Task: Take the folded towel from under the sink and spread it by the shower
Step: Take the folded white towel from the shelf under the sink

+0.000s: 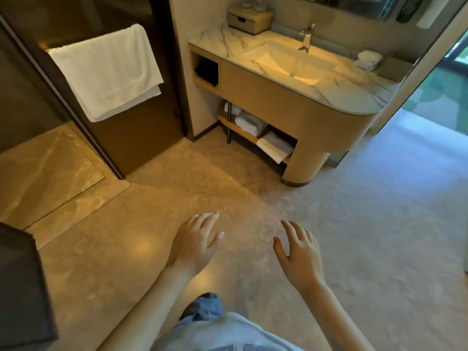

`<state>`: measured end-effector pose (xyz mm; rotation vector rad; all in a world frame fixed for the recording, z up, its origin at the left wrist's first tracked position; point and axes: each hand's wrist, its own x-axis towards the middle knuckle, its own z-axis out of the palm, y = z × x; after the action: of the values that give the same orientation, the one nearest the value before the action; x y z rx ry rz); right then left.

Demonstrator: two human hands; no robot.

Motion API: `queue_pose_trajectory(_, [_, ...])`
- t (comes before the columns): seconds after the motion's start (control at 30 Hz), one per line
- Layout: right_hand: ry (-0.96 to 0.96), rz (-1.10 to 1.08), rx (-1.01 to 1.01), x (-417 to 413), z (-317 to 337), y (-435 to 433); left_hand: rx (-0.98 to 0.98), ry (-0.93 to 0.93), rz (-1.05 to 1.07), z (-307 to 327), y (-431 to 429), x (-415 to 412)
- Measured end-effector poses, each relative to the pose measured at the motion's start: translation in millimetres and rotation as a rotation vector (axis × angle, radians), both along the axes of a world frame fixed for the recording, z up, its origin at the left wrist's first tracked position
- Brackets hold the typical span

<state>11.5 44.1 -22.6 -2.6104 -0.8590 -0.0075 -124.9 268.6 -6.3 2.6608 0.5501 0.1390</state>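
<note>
While the person stands on the stone floor [157, 249], both hands are held out low in front of the body, palms down. The left hand [195, 240] has its fingers straight and slightly spread, holding nothing. The right hand [300, 253], near it but not touching, is likewise wide and carries nothing.

Beyond them, to the left, the shower [45, 171] shows a glossy sunken base beside a dark door [141, 138], and a white hanging towel [109, 72] is draped over the door's rail.

Further ahead stands the rounded cabinet [298, 115]. On its open low shelf [243, 134] lies the folded towel [274, 146], white over grey, at the right end and well apart from both hands. 2 more white bundles [249, 122] sit to its left. A small cubby [206, 70] higher up holds something black.

On top, the marble surface [336, 89] carries the sink [286, 62], a tap [307, 38], a tan box [249, 19] in the far corner and a rolled white cloth [368, 59].
</note>
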Motion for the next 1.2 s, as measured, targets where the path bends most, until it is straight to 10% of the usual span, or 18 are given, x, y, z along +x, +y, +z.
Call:
queue_pose_trajectory(0.7, [0.015,-0.129,-0.05,78,-9,145,-0.075,0.038,-0.093,-28,159,107])
queue_pose_trajectory(1.2, [-0.024,-0.207,0.003,338,-2,251,-0.052,0.032,-0.222,-9,276,397])
